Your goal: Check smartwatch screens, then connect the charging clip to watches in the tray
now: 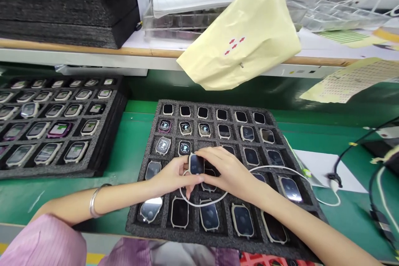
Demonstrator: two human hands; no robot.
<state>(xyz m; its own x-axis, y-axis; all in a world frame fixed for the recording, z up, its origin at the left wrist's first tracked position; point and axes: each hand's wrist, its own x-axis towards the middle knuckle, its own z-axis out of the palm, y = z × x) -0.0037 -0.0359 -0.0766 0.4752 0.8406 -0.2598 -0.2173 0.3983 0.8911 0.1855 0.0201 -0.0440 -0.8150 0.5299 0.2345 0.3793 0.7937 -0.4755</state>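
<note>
Over the middle of a black foam tray (146,141) full of smartwatch bodies, both my hands meet on one watch body (196,163). My left hand (174,176) pinches its lower left side. My right hand (229,171) curls over its right edge, fingers closed on it. A thin white cable (282,169) loops from under my hands across the tray to the right. Several watches in the tray's upper left cells show lit screens (185,128); the others are dark.
A second foam tray (102,141) of lit watches lies at the left. A stack of black foam sheets (71,4) sits on the raised shelf. A yellow envelope (243,37) hangs over the shelf edge. Black cables (343,158) and a white sheet (324,166) lie at the right.
</note>
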